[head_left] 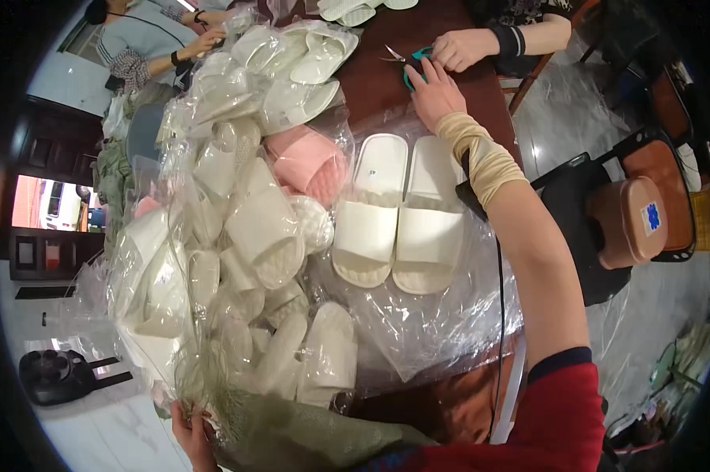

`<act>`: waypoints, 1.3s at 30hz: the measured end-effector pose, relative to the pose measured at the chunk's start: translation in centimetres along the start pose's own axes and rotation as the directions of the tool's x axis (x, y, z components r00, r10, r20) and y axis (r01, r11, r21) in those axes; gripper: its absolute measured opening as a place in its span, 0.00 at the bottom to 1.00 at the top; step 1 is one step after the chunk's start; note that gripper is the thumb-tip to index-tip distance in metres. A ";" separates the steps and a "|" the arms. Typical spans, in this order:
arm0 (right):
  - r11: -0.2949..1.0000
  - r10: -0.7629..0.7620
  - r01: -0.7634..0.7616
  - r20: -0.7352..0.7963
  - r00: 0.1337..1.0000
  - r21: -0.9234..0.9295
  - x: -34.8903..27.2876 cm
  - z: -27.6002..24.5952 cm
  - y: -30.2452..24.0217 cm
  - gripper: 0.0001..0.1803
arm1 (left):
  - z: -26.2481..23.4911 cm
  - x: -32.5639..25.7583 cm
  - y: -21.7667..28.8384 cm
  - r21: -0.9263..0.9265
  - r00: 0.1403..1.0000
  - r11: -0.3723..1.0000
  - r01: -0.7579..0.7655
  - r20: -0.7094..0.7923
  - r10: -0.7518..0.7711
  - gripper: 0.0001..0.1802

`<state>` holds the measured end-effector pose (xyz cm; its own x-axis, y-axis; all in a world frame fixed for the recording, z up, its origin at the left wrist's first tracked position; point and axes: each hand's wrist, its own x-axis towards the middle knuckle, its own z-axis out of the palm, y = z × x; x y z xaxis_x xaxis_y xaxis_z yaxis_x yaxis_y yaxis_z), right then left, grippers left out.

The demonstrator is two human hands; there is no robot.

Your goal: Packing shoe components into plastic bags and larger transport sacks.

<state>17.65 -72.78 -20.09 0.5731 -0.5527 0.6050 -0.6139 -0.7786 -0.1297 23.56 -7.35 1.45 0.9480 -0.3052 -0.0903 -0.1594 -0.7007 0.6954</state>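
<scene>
Dark desk (418, 39) heaped with bagged slippers (237, 228); my right hand (434, 94) closes its fingers on scissors (408, 67), blades near another hand (461, 49) — a nick risk. Left hand (191, 433) grips plastic.

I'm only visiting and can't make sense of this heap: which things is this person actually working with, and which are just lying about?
In use:
right hand on green-handled scissors
white slipper pair on clear plastic
left hand at green cloth

Lying about:
bagged slipper pile
pink slippers
brown stool
</scene>
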 end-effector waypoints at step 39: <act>0.687 -0.705 0.589 0.191 0.683 0.427 -14.1 -48.6 -23.3 0.25 | -20.7 -11.1 10.5 -0.660 0.830 0.721 -0.211 0.269 0.489 0.15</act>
<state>-2.50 -32.36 12.60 0.9281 0.1140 0.3545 0.1472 -0.9868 -0.0681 17.11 2.03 24.48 0.6346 -0.7693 0.0739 -0.1333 -0.0148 0.9910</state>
